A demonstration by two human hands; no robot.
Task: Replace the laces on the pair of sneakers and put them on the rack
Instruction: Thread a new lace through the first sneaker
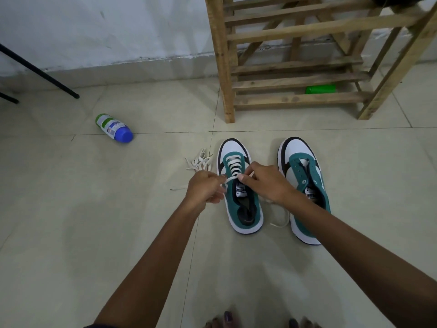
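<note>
Two teal, white and black sneakers stand side by side on the floor, toes pointing away from me. The left sneaker (pixel 243 209) has a white lace (pixel 234 166) threaded through most of its eyelets. My left hand (pixel 205 188) pinches one end of that lace at the shoe's left side. My right hand (pixel 264 181) pinches the other end over the tongue. The right sneaker (pixel 305 176) has bare eyelets. A loose lace end (pixel 280 223) trails on the floor between the shoes. A bundle of loose white lace (pixel 199 162) lies left of the left sneaker.
A wooden slatted rack (pixel 298 81) stands just beyond the sneakers against the wall, with a green object (pixel 320 89) under its bottom shelf. A blue-capped bottle (pixel 114 129) lies on the tiles at the left. Black stand legs (pixel 40 74) reach in from the far left. Toes show at the bottom edge.
</note>
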